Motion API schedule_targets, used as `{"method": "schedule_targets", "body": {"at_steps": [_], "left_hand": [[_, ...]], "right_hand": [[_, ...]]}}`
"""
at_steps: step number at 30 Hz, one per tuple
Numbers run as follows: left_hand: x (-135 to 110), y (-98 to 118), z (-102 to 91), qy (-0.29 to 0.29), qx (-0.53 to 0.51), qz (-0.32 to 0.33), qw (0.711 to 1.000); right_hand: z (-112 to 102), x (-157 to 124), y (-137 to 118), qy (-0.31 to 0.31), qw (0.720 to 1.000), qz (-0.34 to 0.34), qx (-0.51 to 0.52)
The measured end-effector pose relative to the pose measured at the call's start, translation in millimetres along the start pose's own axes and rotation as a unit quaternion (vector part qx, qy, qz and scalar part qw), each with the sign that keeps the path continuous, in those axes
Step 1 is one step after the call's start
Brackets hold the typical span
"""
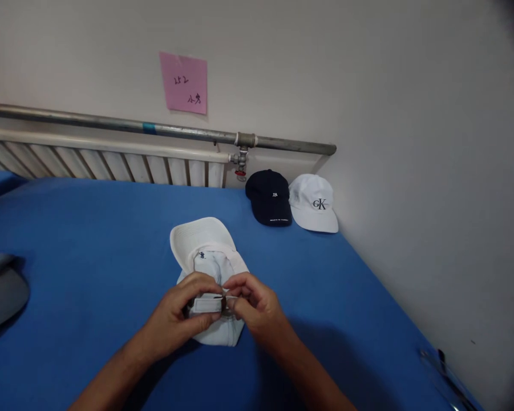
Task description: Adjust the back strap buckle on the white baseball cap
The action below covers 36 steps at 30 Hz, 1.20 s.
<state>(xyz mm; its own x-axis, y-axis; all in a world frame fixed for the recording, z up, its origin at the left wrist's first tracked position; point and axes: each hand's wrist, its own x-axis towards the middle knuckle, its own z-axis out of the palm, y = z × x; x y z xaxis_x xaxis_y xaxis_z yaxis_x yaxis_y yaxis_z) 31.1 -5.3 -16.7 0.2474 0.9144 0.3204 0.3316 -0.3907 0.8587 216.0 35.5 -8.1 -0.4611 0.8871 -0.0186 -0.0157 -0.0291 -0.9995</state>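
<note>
On the blue worktop (102, 245) we have a white cap (205, 231) near the middle, brim toward eleven o'clock; from it, a lettered cap (314, 202) lies at two o'clock, a navy cap (267, 197) at one. Our left hand (171, 314) has its grip pinching the back strap (207, 306); our right hand (263, 311) pinches the strap's end.

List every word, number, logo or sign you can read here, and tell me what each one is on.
"252": handwritten on the pink note on the wall.
"小" and a second, unclear character: lower on that note.
"K", after a letter like C or G: front of the white cap.
Too small to read surely: the white logo and brim lettering on the dark cap.
No legible letters: the dark emblem on the pale cap being handled.
</note>
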Motion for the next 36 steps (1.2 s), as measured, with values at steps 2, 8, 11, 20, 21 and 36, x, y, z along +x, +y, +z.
{"method": "schedule_targets", "body": {"at_steps": [2, 8, 11, 20, 21, 36], "left_hand": [[0, -1, 1.2, 0.010, 0.004, 0.010, 1.000], [1, 1, 4.3, 0.032, 0.101, 0.033, 0.994], [3, 6, 6.6, 0.058, 0.144, 0.058, 0.986], [3, 12, 8.0, 0.046, 0.054, 0.036, 0.997], [2, 11, 8.3, 0.046, 0.028, 0.024, 0.998], [1, 16, 17.5, 0.074, -0.171, -0.157, 0.970]], "right_hand": [[1, -1, -1, 0.006, 1.000, -0.002, -0.008], [3, -2, -1, 0.004, 1.000, -0.012, -0.008], [4, -3, -4, 0.010, 1.000, -0.013, -0.017], [4, -1, 0, 0.012, 1.000, -0.023, 0.008], [4, -1, 1, 0.012, 1.000, -0.021, 0.012], [9, 7, -5, 0.041, 0.989, 0.076, 0.121]]}}
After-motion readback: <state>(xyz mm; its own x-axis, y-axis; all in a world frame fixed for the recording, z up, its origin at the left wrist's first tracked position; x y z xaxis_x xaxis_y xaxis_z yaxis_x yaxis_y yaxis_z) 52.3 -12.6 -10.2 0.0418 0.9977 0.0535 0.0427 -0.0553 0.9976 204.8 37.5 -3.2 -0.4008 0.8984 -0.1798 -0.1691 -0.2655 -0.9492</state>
